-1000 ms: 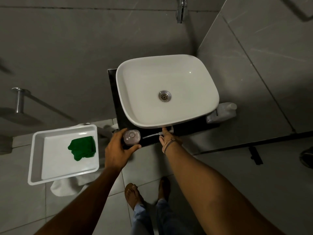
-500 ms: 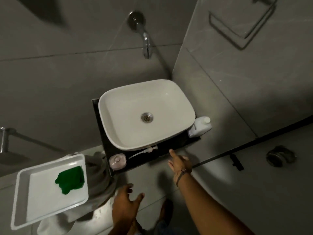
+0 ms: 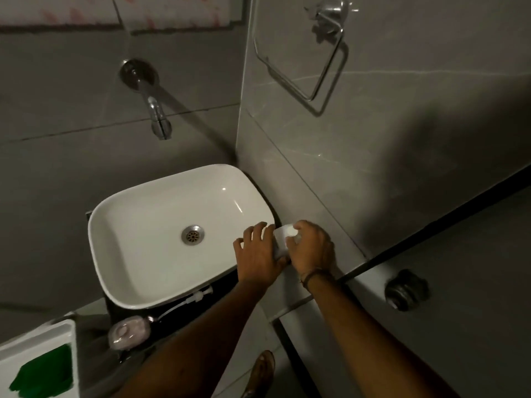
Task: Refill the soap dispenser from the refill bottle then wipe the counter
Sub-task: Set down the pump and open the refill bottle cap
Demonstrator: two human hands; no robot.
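While both hands close around the white refill bottle [image 3: 283,238] at the sink's [image 3: 161,300] right edge, most of the bottle is hidden: the left hand [image 3: 260,254] wraps its near side and the right hand [image 3: 311,248] curls over its cap end, so whether the cap is on cannot be told. Down at the dark tabletop's [image 3: 178,314] front left corner stands the pinkish dispenser [image 3: 129,333], its pump [image 3: 186,301] lying beside it. A white tray [image 3: 67,334] holding a green cloth [image 3: 43,372] is cut off at the lower left.
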